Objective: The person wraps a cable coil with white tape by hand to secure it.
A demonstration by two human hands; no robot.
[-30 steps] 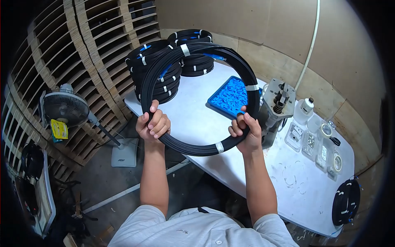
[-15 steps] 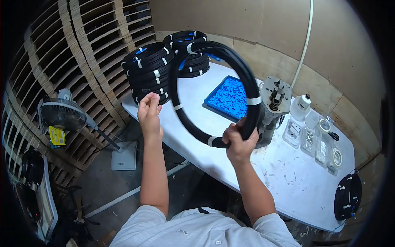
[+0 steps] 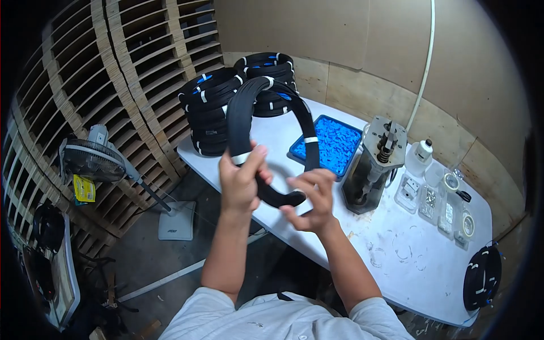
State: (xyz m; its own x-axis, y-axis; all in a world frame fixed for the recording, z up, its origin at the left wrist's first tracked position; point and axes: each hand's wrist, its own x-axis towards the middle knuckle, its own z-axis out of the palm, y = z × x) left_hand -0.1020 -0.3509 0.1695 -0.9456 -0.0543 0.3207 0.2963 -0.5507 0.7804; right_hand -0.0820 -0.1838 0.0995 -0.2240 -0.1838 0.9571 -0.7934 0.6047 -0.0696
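A thick black cable coil [image 3: 241, 122] with white ties and a blue piece near its top is held up above the white table [image 3: 391, 243]. My left hand [image 3: 241, 178] is wrapped round the coil's left side, beside a white tie. At the coil's lower right, my right hand [image 3: 311, 201] has its fingers spread, close to another white tie; whether the fingertips touch the coil is hard to tell. Behind the held coil stand two stacks of similar coils, a left stack [image 3: 207, 124] and a back stack [image 3: 272, 65].
A blue tray [image 3: 293, 152] of small blue pieces lies behind the coil. To its right stand a metal press [image 3: 368, 170], a white bottle [image 3: 420, 156] and clear boxes [image 3: 408, 192]. Another coil [image 3: 481, 277] is at the table's right end. A fan [image 3: 93, 161] stands left.
My left hand has moved right and taken hold of the coil. My right hand has loosened its grip and its fingers have spread. The coil has turned and shifted slightly left and down.
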